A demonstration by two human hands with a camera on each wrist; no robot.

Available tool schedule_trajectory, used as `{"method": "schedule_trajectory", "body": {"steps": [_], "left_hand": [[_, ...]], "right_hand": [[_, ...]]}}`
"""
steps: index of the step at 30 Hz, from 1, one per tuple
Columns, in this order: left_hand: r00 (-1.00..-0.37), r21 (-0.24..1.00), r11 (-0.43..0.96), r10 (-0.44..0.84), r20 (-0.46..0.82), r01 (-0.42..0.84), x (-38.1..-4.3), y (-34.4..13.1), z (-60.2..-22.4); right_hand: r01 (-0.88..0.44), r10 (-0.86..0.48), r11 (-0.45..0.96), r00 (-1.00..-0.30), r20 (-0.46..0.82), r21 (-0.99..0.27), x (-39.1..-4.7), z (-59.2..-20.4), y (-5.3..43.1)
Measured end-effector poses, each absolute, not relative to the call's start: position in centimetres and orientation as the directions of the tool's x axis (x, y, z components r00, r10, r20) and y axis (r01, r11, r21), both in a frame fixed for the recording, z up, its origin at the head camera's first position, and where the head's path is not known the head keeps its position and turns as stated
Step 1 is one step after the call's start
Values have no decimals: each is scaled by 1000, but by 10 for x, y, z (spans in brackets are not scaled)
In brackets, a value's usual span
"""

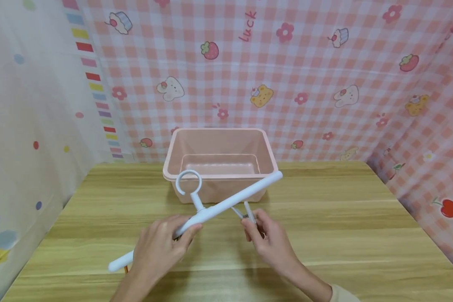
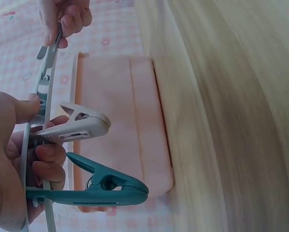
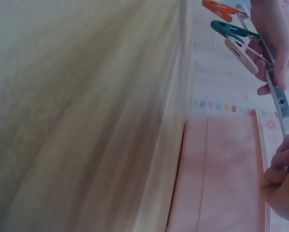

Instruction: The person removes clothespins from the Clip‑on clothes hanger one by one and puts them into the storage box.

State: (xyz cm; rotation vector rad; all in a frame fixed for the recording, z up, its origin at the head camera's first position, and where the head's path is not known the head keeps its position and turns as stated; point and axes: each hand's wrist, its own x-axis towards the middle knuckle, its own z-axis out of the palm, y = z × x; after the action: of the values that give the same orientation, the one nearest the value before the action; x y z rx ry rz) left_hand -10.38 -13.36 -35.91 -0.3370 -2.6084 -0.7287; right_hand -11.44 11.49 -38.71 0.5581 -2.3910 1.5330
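1. The work looks well along: orange clip (image 3: pixel 218 10), teal clip (image 2: pixel 91 196) and beige clip (image 2: pixel 93 126) sit on the hanger (image 1: pixel 245 193), lower centre of the head view.
2. The right hand (image 1: pixel 273 243) has its grip pinched on a pale clip (image 1: pixel 250 213); whether that one is fastened, I cannot tell. It seems the piece left to settle.
3. The left hand (image 1: pixel 160 245) grips the smooth, rounded white bar, topped by an open-ring hook.
4. Centre frame, a matte pink bin (image 1: pixel 226 177) stands on the wood-grained table (image 1: pixel 343 235).
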Motion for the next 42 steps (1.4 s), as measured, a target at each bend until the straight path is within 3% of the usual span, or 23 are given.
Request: {"method": "schedule_trajectory", "body": {"steps": [4, 10, 13, 17, 21, 26, 32, 38, 42], "left_hand": [[-892, 443, 835, 117, 436, 326, -104, -133, -359], [-891, 444, 835, 115, 439, 326, -104, -132, -359], [-893, 448, 833, 113, 436, 325, -103, -132, -360], [-887, 446, 831, 114, 448, 332, -104, -132, -361], [-873, 435, 832, 115, 474, 345, -105, -133, -363], [-864, 426, 830, 124, 488, 360, -105, -134, -366], [-866, 415, 837, 131, 482, 357, -106, -135, -367], [-873, 411, 843, 129, 471, 347, -106, -133, -367], [-882, 420, 842, 126, 454, 337, -107, -133, -367]], "right_hand": [[-492, -174, 467, -865, 470, -734, -115, -388, 116], [-419, -145, 455, -905, 399, -786, -114, -386, 115], [-329, -161, 337, -943, 291, -882, -114, -384, 115], [-104, -249, 69, -965, 84, -992, -116, -379, 117], [103, -378, -116, -924, -51, -988, -118, -375, 122], [247, -443, -184, -885, -144, -952, -119, -374, 125], [114, -357, -44, -930, -91, -993, -120, -378, 121], [-181, -166, 294, -977, 136, -938, -115, -382, 113], [-221, -124, 369, -974, 187, -903, -114, -385, 112]]}}
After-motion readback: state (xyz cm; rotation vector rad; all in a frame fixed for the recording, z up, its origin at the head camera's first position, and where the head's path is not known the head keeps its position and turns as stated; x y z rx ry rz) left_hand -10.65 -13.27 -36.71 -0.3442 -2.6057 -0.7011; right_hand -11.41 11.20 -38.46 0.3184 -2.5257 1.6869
